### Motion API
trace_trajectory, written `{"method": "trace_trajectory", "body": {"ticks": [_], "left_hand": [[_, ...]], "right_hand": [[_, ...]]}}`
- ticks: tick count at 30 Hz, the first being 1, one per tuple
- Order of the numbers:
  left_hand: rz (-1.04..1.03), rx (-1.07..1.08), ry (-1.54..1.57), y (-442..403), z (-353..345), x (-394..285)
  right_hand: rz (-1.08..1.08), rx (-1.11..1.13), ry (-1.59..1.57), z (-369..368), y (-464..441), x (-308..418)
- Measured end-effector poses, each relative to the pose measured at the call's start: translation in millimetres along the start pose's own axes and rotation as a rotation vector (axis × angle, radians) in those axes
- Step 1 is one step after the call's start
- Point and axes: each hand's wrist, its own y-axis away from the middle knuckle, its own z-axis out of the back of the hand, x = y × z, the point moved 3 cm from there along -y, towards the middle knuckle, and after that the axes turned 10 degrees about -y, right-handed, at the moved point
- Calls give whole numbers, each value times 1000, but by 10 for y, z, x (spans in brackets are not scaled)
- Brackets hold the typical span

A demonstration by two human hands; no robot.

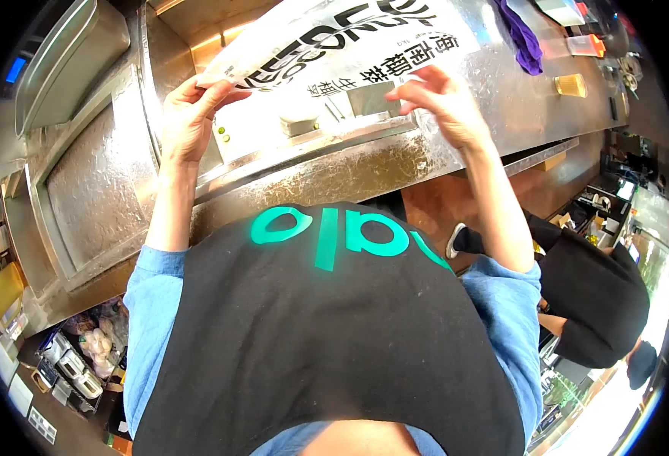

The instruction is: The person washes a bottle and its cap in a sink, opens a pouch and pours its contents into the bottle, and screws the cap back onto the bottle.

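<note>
My left hand (191,114) is closed, thumb against fingers, on the near left edge of a translucent plastic bag (365,53) printed with large black lettering and Chinese characters. The bag stretches over the far side of the metal counter. My right hand (442,102) is at the bag's near right side, with bent fingers spread apart. Whether its fingertips touch the plastic is unclear. Below the bag, between my hands, are a small white block-shaped item (298,122) and a grey rectangular item (374,99). Small green pieces (223,134) lie near my left wrist.
A deep metal pan (72,61) stands at the upper left, above a metal basin (95,163). On the right counter lie a purple cloth (520,38), an orange-topped container (586,45) and a yellowish cylindrical item (570,85). A person in black (596,304) bends down at right.
</note>
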Motion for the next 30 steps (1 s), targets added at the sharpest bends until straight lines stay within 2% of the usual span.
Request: {"method": "trace_trajectory", "body": {"ticks": [2,3,7,10,17,20,24,28,30], "left_hand": [[-5,7,-14,10,-12,-14],[-8,10,-21,17,-18,-22],[15,-24,-63,63,-12,-55],[19,-33,-67,97,4,-81],[-53,-87,-55,107,-42,-136],[-58,-56,-86,91,22,-110],[-40,-7,-97,124,30,-91],[14,-69,-184,62,-5,-99],[-34,1,-169,36,-28,-167]], "right_hand": [[-7,-78,53,-210,-3,-73],[25,-44,-27,-271,-57,-136],[31,-227,65,-308,-138,-323],[144,-139,-25,-418,-75,-171],[128,-197,4,-409,-116,-220],[206,-156,-88,-470,-116,-192],[134,-157,-137,-417,-133,-348],[82,-159,-133,-384,-109,-419],[82,-154,-176,-338,-160,-468]]}}
